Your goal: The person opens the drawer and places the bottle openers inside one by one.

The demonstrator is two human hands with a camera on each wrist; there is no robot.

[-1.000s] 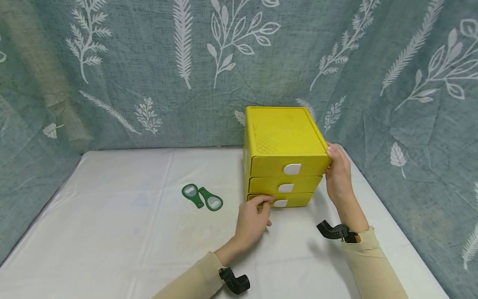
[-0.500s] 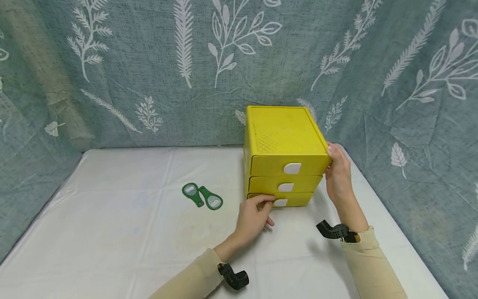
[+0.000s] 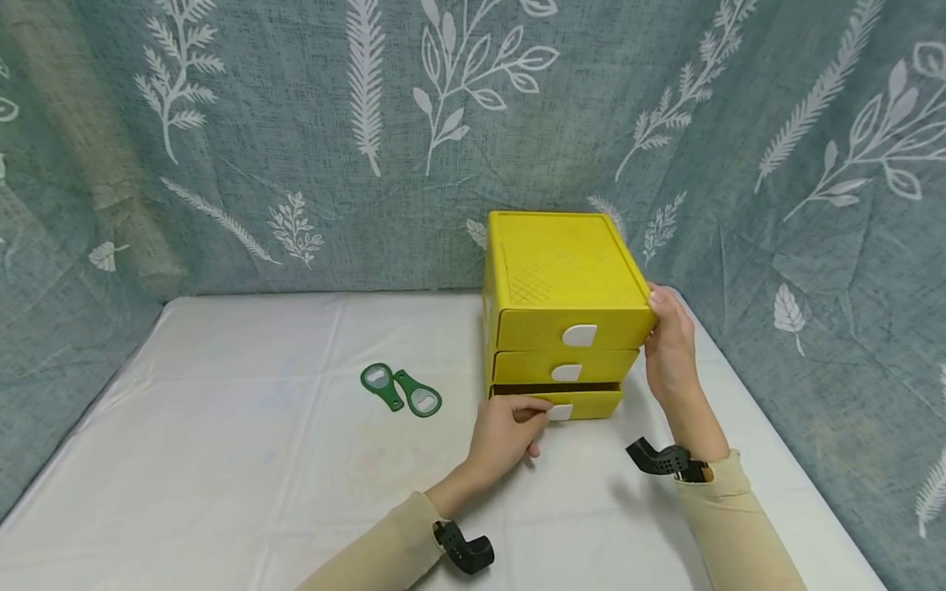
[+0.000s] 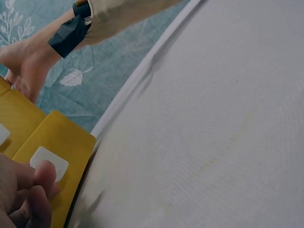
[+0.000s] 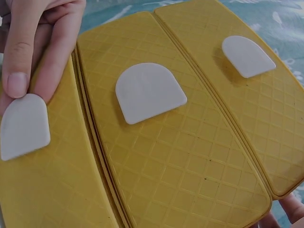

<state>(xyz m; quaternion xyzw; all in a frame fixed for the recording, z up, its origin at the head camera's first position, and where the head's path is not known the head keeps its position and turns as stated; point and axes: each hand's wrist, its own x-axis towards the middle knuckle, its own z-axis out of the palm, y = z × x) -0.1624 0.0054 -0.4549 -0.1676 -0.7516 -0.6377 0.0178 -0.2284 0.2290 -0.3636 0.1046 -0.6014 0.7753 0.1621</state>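
A yellow cabinet [image 3: 565, 258] with three stacked drawers stands toward the right of the table in the head view. The bottom drawer [image 3: 587, 404] is pulled out slightly, a dark gap showing above its front. With thumb and fingertips my left hand [image 3: 502, 431] pinches that drawer's white handle [image 5: 24, 127] at its left edge. My right hand [image 3: 671, 349] grips the cabinet's right front edge, thumb near the top corner; its other fingers are partly hidden along the side. What lies inside the drawer cannot be seen.
Two green bottle openers [image 3: 421, 396] lie close together on the white-covered table [image 3: 222, 427], left of the cabinet. Behind and to the right hangs a grey-green leaf-patterned curtain [image 3: 296, 123]. The upper two drawers, including the middle drawer [image 3: 517, 367], are closed.
The bottom drawer has come out a little toward me, drawn by my left hand at its handle. My right hand stays in place on the cabinet. The bottle openers have not moved.
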